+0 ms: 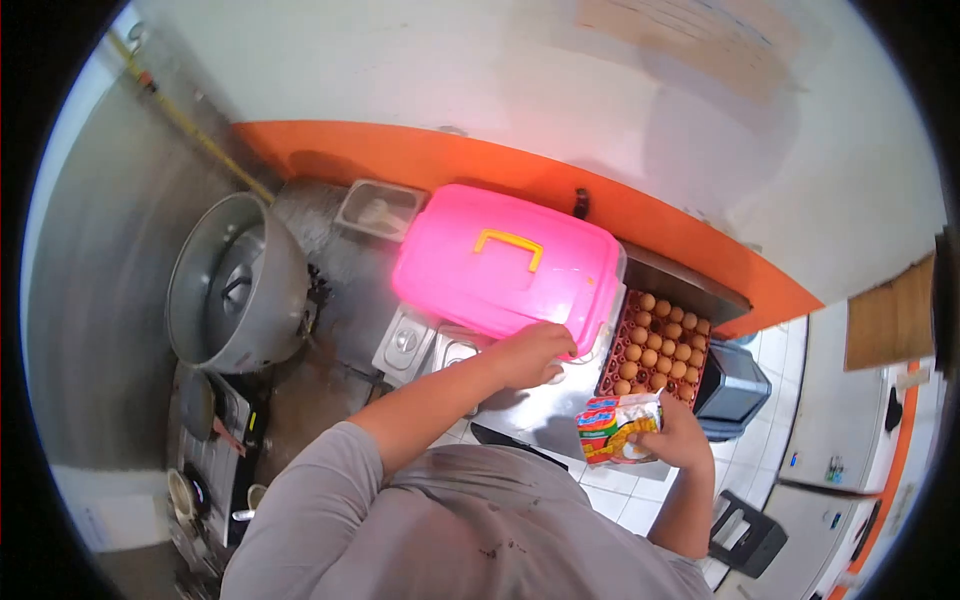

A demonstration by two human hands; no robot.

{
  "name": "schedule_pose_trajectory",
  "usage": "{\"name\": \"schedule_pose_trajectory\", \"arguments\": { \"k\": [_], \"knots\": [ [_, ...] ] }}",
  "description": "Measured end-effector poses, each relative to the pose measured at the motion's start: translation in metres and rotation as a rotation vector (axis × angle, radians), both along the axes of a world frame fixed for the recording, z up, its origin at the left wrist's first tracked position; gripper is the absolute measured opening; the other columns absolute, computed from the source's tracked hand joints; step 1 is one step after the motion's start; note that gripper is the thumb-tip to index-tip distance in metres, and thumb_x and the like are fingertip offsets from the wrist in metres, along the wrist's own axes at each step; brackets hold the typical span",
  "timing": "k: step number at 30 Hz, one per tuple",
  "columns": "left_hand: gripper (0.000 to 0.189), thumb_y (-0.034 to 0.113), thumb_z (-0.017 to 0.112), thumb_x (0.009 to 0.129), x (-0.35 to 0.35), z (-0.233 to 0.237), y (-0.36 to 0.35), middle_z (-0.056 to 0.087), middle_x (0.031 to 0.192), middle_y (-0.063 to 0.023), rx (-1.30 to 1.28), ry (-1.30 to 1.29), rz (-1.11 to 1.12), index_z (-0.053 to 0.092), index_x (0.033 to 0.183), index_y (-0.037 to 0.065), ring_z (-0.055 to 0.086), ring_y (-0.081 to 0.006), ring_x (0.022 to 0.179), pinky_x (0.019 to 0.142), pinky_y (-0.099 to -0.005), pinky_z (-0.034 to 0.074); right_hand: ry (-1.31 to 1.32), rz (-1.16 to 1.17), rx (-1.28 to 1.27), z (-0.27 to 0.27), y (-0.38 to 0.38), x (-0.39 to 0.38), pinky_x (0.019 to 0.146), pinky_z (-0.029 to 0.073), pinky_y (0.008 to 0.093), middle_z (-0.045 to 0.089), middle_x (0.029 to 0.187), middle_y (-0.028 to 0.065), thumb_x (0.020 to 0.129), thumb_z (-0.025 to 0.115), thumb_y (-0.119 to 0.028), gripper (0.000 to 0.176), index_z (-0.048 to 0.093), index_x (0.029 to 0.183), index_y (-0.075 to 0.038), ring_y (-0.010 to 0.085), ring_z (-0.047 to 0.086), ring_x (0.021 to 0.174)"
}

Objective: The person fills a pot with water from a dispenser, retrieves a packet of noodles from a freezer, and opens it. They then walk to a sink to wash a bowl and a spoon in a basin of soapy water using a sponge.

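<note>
A pink plastic box lid (450, 270) with a yellow handle covers a clear storage box (621, 268) on the metal counter. My left hand (537, 357) is at the lid's near right corner, its fingers curled downward. A small white bit shows below those fingers, and I cannot tell what they hold. My right hand (682, 437) grips a red, yellow and green instant noodle packet (618, 430), thumb across its front. Just beyond the packet, a red tray (604, 378) carries several brown eggs (651, 341).
A large metal pot (290, 290) stands at the left, above a stove (240, 415). Metal containers with lids (404, 341) sit left of my left hand. One open metal container (348, 213) is behind them. A dark bin (733, 385) and a black stool (762, 552) are at the right.
</note>
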State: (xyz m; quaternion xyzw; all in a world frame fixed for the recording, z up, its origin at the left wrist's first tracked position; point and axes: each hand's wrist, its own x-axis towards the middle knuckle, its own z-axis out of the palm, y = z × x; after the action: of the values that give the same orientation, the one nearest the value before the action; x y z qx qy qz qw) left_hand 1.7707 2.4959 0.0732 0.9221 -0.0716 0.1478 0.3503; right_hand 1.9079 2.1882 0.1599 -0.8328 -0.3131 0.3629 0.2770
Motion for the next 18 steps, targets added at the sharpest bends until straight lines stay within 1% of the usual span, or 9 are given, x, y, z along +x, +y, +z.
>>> {"name": "schedule_pose_trajectory", "arguments": {
  "k": [4,6,7,9,11,15,16,17,18],
  "knots": [
    [0.013,0.013,0.075,0.085,-0.092,0.025,-0.002,0.061,0.091,-0.0127,-0.022,0.100,0.106,0.065,0.088,0.005,0.060,-0.0372,0.099,0.087,-0.0496,0.048,0.051,0.170,0.157,-0.027,0.033,-0.015,0.092,0.052,0.0442,0.070,0.109,0.0191,0.065,0.089,-0.029,0.070,0.060,0.120,0.004,0.0346,0.068,0.105],
    [0.018,0.016,0.069,0.093,-0.168,0.020,0.004,0.059,0.087,-0.0145,-0.065,0.220,0.207,0.061,0.083,0.004,0.058,-0.0403,0.093,0.083,-0.0530,0.047,0.435,0.219,0.323,-0.025,0.077,-0.036,0.084,0.059,0.0387,0.067,0.114,0.0185,0.073,0.081,-0.003,0.070,0.046,0.133,0.006,0.0246,0.069,0.108],
    [0.010,0.011,0.062,0.097,-0.206,0.015,0.006,0.061,0.094,-0.0142,-0.177,0.464,0.297,0.063,0.095,0.002,0.061,-0.0378,0.093,0.086,-0.0495,0.049,0.535,0.190,0.292,-0.008,0.102,-0.050,0.092,0.057,0.0385,0.066,0.118,0.0143,0.072,0.075,0.001,0.068,0.049,0.135,0.004,0.0236,0.068,0.111],
    [0.010,0.007,0.060,0.096,-0.291,0.011,-0.008,0.063,0.101,-0.0151,-0.358,0.447,0.566,0.062,0.105,0.002,0.063,-0.0354,0.097,0.089,-0.0466,0.050,0.653,0.314,0.328,-0.007,0.157,-0.080,0.102,0.054,0.0395,0.066,0.125,0.0115,0.071,0.068,0.005,0.069,0.050,0.138,0.003,0.0240,0.067,0.116],
    [0.046,0.001,0.058,0.095,-0.375,-0.012,-0.040,0.060,0.127,-0.0172,-0.515,0.399,0.710,0.048,0.140,0.003,0.065,-0.0278,0.114,0.098,-0.0384,0.050,0.675,0.428,0.311,-0.007,0.200,-0.123,0.103,0.054,0.0409,0.064,0.128,0.0144,0.073,0.069,0.005,0.072,0.047,0.142,0.002,0.0257,0.066,0.117],
    [0.077,0.013,0.071,0.095,-0.486,0.077,-0.149,0.051,0.147,-0.0156,-1.030,0.220,1.038,0.027,0.158,0.008,0.058,-0.0246,0.128,0.108,-0.0419,0.046,0.257,1.116,0.253,-0.016,0.258,-0.234,0.102,0.054,0.0406,0.064,0.126,0.0134,0.075,0.076,0.003,0.071,0.048,0.140,0.001,0.0244,0.066,0.117],
    [0.077,0.013,0.071,0.095,-0.503,0.091,-0.172,0.051,0.147,-0.0156,-1.033,0.176,1.090,0.027,0.158,0.008,0.058,-0.0246,0.128,0.108,-0.0419,0.046,0.536,1.105,0.216,-0.017,0.265,-0.280,0.100,0.055,0.0388,0.065,0.125,0.0120,0.077,0.078,0.003,0.069,0.048,0.139,0.002,0.0221,0.066,0.115],
    [0.079,0.013,0.071,0.095,-0.520,0.099,-0.205,0.050,0.149,-0.0164,-1.032,-0.011,1.179,0.026,0.159,0.009,0.056,-0.0241,0.131,0.109,-0.0420,0.045,0.516,1.259,0.221,-0.014,0.268,-0.331,0.092,0.055,0.0411,0.067,0.116,0.0185,0.075,0.090,-0.021,0.081,0.049,0.137,0.009,0.0241,0.065,0.112],
    [0.081,0.012,0.072,0.094,-0.538,0.101,-0.234,0.048,0.150,-0.0172,-1.024,-0.195,1.258,0.025,0.160,0.010,0.055,-0.0236,0.133,0.110,-0.0420,0.044,0.546,1.408,0.298,-0.008,0.263,-0.383,0.097,0.053,0.0395,0.067,0.118,0.0170,0.075,0.091,-0.023,0.078,0.051,0.136,0.007,0.0229,0.065,0.113]
  ]
}}
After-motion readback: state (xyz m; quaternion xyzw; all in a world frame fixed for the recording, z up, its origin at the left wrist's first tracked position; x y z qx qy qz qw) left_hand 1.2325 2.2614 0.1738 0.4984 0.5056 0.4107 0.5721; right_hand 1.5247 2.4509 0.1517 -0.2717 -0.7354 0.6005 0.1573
